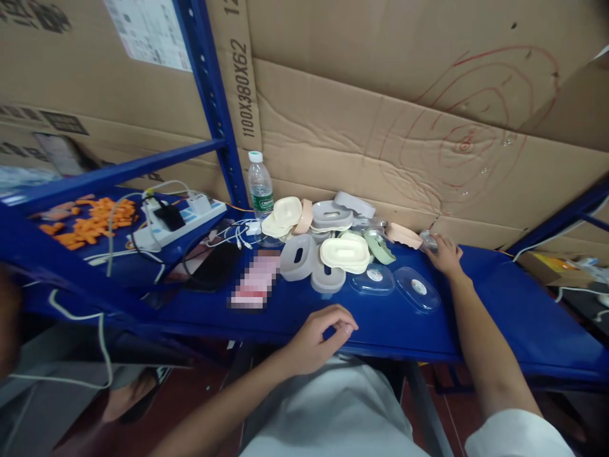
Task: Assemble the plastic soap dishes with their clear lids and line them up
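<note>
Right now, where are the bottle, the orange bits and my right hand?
Bottle (262, 202): head view, on its label.
Orange bits (107, 211): head view, middle of the pile.
Right hand (446, 255): head view, back of the hand.

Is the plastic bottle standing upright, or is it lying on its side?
Upright. The bottle stands behind the white cables, with its cap at the top and its label below.
</note>
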A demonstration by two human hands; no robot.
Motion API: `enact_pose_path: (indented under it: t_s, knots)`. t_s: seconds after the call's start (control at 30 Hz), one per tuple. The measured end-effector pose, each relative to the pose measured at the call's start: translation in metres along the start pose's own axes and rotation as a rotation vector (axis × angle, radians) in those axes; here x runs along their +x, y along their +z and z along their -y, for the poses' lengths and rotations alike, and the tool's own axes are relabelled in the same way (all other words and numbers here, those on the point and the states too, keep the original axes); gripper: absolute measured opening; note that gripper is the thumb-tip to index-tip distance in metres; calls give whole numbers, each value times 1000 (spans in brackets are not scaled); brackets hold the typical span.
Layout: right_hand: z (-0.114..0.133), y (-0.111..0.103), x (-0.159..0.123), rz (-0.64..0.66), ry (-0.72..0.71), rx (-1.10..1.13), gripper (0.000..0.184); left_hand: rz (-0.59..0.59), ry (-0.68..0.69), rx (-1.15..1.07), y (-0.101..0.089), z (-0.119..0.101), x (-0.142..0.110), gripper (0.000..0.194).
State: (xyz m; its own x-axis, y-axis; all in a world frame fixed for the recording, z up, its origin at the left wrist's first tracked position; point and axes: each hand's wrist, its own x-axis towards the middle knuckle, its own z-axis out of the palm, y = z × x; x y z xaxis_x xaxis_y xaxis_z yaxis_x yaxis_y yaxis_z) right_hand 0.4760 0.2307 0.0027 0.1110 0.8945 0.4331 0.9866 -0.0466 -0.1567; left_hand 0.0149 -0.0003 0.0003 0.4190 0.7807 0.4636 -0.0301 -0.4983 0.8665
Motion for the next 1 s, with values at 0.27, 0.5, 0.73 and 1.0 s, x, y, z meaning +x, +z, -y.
enact_pose_path:
  t_s: [0.27, 0.5, 0.73, 1.0]
  knots:
    - [-8, -14, -2, 4, 15, -17, 69, 23, -21, 2, -1, -3, 1, 21]
    - [-22, -38, -1, 49, 62, 58, 52, 43, -41, -12, -2, -3, 0, 29]
    - [-21, -48, -5, -9, 210, 100, 68, 47, -38, -19, -2, 0, -1, 32]
    - [96, -84, -26, -529, -216, 261, 82, -7, -114, -222, 2, 9, -1, 49]
